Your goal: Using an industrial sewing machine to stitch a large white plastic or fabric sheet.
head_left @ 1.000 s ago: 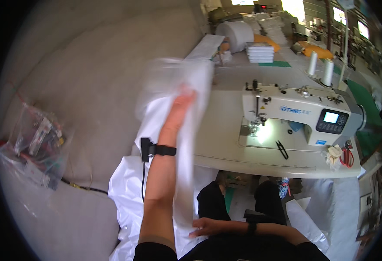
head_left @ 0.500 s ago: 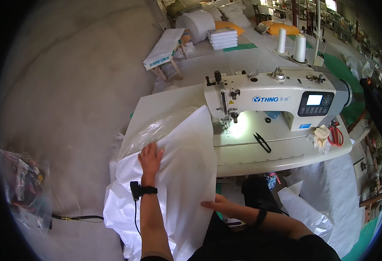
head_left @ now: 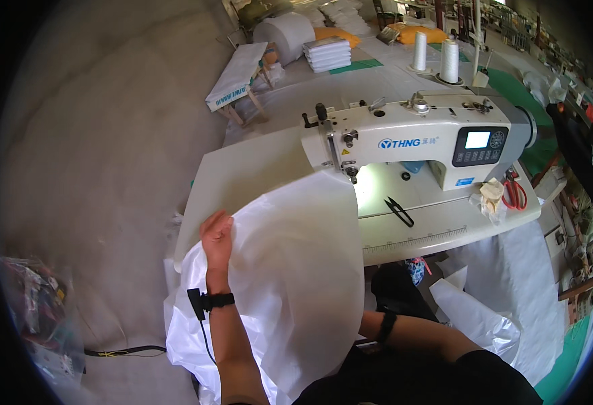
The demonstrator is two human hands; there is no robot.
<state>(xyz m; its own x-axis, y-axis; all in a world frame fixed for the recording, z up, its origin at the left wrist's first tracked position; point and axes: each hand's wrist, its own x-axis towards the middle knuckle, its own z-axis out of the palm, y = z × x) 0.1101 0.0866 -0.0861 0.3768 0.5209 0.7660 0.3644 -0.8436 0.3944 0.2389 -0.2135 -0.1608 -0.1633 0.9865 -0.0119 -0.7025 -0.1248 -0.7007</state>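
A large white plastic-like sheet (head_left: 303, 250) drapes over the left part of the sewing table and hangs down toward my lap. Its upper edge reaches up to the head of the white sewing machine (head_left: 411, 125) and hides the needle area. At the sheet's left edge, my left hand (head_left: 217, 236) has its fingers curled in and appears to grip the edge. My right forearm comes in from the lower right and passes behind the sheet, which hides that hand and its fingers.
Black thread snips (head_left: 399, 212) lie on the table (head_left: 418, 241) right of the sheet. Red-handled scissors (head_left: 514, 194) and a crumpled beige scrap (head_left: 491, 192) are at its right end. Two white thread cones (head_left: 449, 62) stand behind the machine. More white sheeting (head_left: 505, 283) hangs at the right.
My left hand has gone from lying flat to curled at the edge. The sheet has risen and shifted right, covering the needle area. My right hand has slipped behind it. The view has shifted slightly.
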